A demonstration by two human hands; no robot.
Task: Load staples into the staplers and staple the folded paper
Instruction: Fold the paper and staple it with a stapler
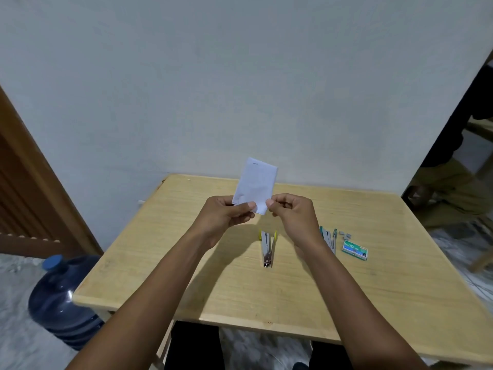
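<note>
Pinching folded paper (256, 180) upright between left hand (224, 217) and right hand (293, 214).

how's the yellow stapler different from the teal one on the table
Colour: the yellow stapler has yellow plastic ends, the teal stapler teal ones. Place: the yellow stapler lies near the middle; the teal stapler lies further right, next to the staple box. View: the yellow stapler shows whole; the teal stapler is partly hidden behind the right arm. Both lie on the table and look swung open.
</note>
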